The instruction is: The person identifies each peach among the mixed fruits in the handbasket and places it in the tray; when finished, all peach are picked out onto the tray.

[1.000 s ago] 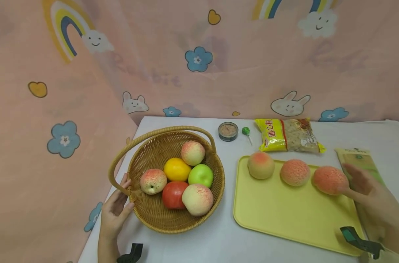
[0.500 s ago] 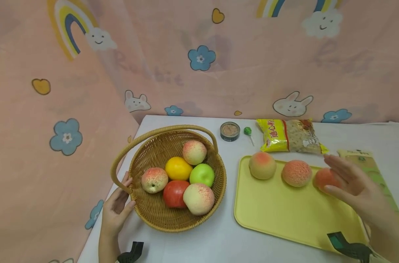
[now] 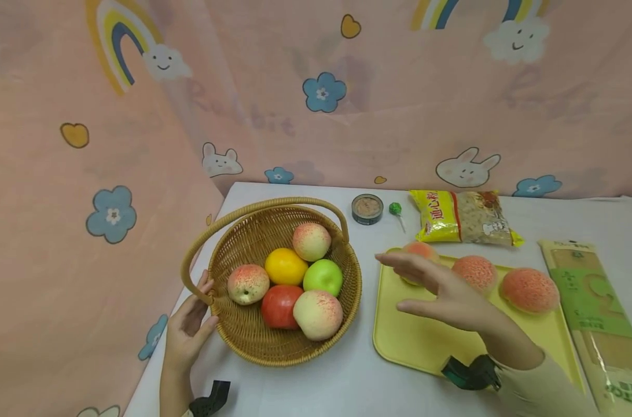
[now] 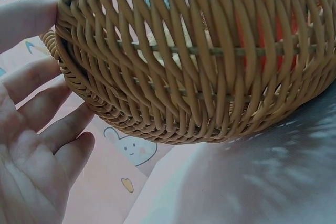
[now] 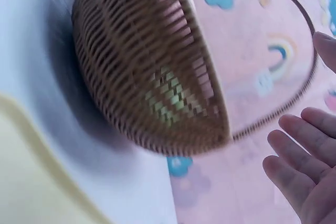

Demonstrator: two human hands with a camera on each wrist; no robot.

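Note:
In the head view a round wicker basket (image 3: 282, 362) with an arched handle holds fruit: three peaches (image 3: 312, 242), a yellow fruit (image 3: 286, 266), a green apple (image 3: 323, 278) and a red fruit (image 3: 281, 307). At its left side my left hand (image 3: 184, 336) touches the rim by the handle's foot. Thumb and fingertips rest along the wicker edge (image 4: 73, 80) in the left wrist view, fingers fairly straight. My right hand (image 3: 446, 292) hovers empty over the yellow tray (image 3: 404, 341), fingers extended toward the basket, partly hiding a peach-coloured round item (image 3: 421, 250).
Two pinkish, rough-skinned round items (image 3: 474, 273) also sit on the tray. Behind it lie a yellow bag of pasta (image 3: 464, 217), a green lollipop (image 3: 396, 208) and a small round tin (image 3: 367, 208). A long green-and-tan packet (image 3: 597, 307) lies to the right.
My right hand has left the rightmost round item, which stays on the tray, and moved left across the tray toward the basket. The left hand stays at the basket's rim.

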